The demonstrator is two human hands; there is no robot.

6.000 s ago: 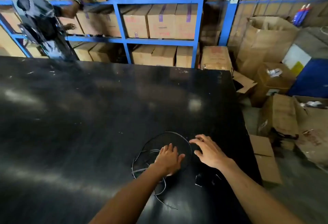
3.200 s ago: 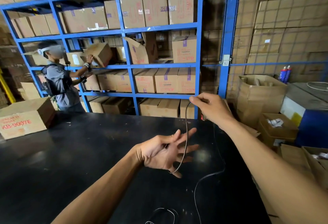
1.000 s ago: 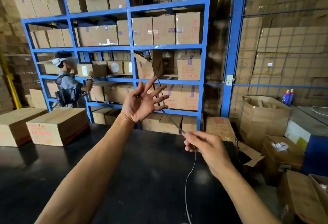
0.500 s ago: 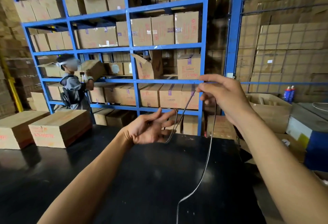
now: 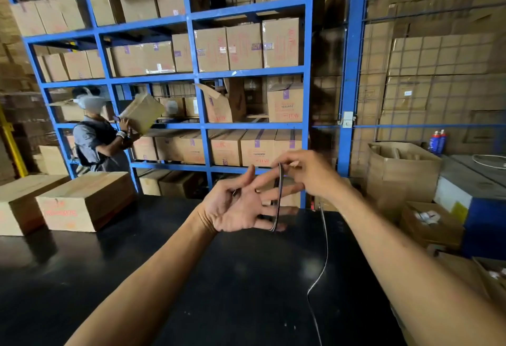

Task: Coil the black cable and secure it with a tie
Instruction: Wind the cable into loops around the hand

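Looping over the spread fingers [image 5: 273, 193] of the raised left hand [image 5: 238, 208], the black cable [image 5: 278, 197] is pinched by the right hand [image 5: 309, 175] above the worktop [image 5: 191, 277]; an open box [image 5: 402, 170] is seen past its far right corner.

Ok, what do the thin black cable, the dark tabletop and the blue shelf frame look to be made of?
Thin black cable: flexible, likely rubber or plastic sheathed, semi-glossy; it bends around the left hand and catches light.
Dark tabletop: hard, smooth, glossy black, perhaps laminate or painted board; it shows soft reflections and small scuffs.
Blue shelf frame: probably painted metal; thin straight bars carry many cartons.
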